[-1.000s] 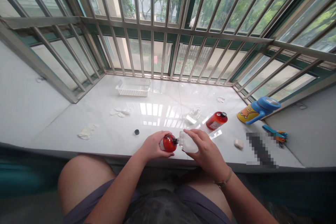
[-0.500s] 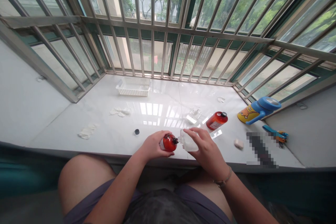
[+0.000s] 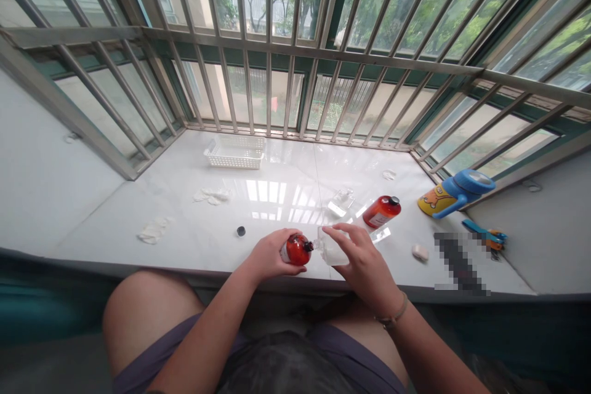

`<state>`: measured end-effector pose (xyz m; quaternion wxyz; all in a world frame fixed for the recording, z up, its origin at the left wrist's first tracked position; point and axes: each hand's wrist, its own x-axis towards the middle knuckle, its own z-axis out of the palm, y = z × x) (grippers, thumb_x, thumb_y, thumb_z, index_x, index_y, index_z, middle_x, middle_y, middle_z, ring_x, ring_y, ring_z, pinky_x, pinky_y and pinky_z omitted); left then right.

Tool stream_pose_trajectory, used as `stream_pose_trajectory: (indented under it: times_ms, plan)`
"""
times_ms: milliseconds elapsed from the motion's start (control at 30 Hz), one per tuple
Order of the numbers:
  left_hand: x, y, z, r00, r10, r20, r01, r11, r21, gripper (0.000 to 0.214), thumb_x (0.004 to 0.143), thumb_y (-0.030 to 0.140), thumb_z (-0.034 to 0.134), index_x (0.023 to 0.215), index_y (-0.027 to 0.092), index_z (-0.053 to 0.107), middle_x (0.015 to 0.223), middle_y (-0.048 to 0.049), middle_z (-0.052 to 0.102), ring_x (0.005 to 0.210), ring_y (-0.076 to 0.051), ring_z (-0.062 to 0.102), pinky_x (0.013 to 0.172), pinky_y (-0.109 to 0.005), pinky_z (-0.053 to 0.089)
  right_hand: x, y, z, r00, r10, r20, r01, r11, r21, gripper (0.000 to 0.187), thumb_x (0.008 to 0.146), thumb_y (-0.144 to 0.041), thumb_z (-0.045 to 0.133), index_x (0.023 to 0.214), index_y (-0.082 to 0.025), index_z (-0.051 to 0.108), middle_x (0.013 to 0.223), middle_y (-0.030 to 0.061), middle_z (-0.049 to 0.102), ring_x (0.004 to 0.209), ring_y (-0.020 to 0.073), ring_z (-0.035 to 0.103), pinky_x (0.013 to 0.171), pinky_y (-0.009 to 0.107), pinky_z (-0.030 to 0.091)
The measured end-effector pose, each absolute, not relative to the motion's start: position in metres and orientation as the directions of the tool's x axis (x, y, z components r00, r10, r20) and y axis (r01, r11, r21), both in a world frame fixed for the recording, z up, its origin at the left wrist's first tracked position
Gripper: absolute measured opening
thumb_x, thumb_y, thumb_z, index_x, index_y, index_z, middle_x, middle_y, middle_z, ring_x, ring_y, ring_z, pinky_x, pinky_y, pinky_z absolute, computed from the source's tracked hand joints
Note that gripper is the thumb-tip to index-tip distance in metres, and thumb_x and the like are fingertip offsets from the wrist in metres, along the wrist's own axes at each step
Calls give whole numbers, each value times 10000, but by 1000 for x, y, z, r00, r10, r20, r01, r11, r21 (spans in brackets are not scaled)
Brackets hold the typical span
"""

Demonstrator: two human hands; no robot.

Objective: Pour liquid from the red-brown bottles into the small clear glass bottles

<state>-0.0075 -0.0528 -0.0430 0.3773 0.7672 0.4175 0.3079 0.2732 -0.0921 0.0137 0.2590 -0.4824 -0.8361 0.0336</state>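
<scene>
Near the sill's front edge, my left hand (image 3: 271,253) is wrapped round a red bottle (image 3: 298,250) with a dark neck and a pale label. My right hand (image 3: 362,261) grips a clear bottle (image 3: 333,249), tipped on its side so that its neck meets the red bottle's mouth. Whether liquid passes between the two, I cannot tell. A small black cap (image 3: 241,231) lies left of my left hand. Beyond my right hand a second red bottle (image 3: 381,212) with a dark cap lies tilted, and a clear glass-like item (image 3: 341,202) is beside it.
A white perforated basket (image 3: 235,154) sits at the back by the window bars. Crumpled white pieces (image 3: 155,230) lie at the left. A blue and yellow thermos (image 3: 455,192), a small pale block (image 3: 420,252) and a blue-orange tool (image 3: 484,235) are on the right. One patch is pixelated.
</scene>
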Motion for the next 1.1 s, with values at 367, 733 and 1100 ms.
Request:
stream_pose_trajectory:
  times_ms: [367,733,1100]
  plan:
    - [-8,-53,-43,467,871,155,411,-369,834,794,677,463,982,1374,294,642,1352,-62,747,1217,-315,725,1093,-429,556,272,-92,16,-407,812,419,788,544,-287,739,881,-52,693,1549,-332,542,1395,119,599,1281,344,590,1095,550,570]
    - [-7,-52,-44,463,872,159,408,-369,835,790,679,469,977,1376,297,648,1363,-64,745,1224,-317,724,1115,-436,554,270,-90,18,-424,795,434,787,560,-258,754,883,-28,671,1553,-346,538,1398,112,591,1298,346,572,1112,561,556]
    - [-8,-52,-43,454,878,153,404,-355,843,803,668,480,978,1382,291,661,1368,-73,746,1237,-332,723,1126,-452,557,269,-90,22,-438,784,441,782,574,-244,794,855,5,650,1560,-344,542,1424,110,583,1340,350,553,1147,576,540]
